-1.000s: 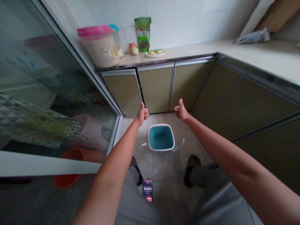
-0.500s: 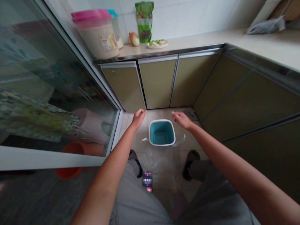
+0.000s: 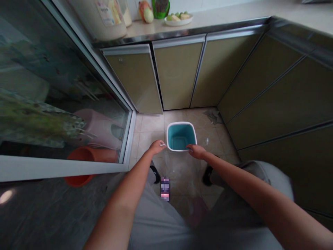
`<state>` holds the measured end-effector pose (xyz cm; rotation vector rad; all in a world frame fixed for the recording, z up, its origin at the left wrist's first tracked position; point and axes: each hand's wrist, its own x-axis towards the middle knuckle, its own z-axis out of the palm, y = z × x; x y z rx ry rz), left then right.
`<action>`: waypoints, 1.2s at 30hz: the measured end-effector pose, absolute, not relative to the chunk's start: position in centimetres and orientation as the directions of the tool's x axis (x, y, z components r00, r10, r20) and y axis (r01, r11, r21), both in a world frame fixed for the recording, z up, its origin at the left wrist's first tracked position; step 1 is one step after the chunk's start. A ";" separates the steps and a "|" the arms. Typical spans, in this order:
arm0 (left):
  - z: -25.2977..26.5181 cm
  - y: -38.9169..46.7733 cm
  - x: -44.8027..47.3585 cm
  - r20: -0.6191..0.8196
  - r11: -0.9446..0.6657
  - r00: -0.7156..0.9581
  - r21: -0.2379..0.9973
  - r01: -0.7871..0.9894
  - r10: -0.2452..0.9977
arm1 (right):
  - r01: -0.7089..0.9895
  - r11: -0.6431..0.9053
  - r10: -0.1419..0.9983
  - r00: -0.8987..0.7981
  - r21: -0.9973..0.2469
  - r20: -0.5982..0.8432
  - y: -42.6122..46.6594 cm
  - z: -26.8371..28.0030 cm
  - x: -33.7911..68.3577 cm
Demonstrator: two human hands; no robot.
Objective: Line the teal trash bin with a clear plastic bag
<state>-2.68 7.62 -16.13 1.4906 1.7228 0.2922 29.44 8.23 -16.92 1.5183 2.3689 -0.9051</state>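
A teal bin (image 3: 179, 133) with a white rim stands upright on the tiled floor in front of me. Just off its near left corner is my left hand (image 3: 156, 147), closed on a whitish, see-through edge that looks like a clear plastic bag. My right hand (image 3: 197, 151) is closed at the near right corner, its fingertips overlapping the rim. It seems to pinch the same clear plastic (image 3: 173, 170), which shows only as faint glints and a haze between my hands and the floor. The bag's full outline cannot be made out.
Cabinet doors (image 3: 178, 76) stand behind the bin, below a counter with a plate of cut food (image 3: 178, 21) and a large container (image 3: 104, 21). A sliding glass door (image 3: 65, 69) is on the left. A grey crumpled thing (image 3: 213, 115) lies in the corner. A blurred-out item (image 3: 165, 189) lies near my left foot.
Both hands have come back towards me, from beside the bin's far corners to its near corners. My view has tilted down, so the counter sits higher in the picture.
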 end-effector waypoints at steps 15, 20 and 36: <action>-15.0 8.0 -3.2 -0.598 0.331 -0.004 0.438 0.836 0.801 | 0.796 0.478 0.803 -0.568 -0.372 -0.182 18.4 -1.6 30.5; -14.9 8.0 -3.0 -0.611 0.342 0.043 0.498 0.797 0.790 | 0.874 0.380 0.908 -0.415 -0.304 -0.057 25.2 1.4 28.5; -9.8 7.2 -1.4 -0.616 0.377 0.305 0.728 0.573 0.727 | 0.903 0.305 0.948 -0.255 -0.303 0.193 20.7 1.6 27.1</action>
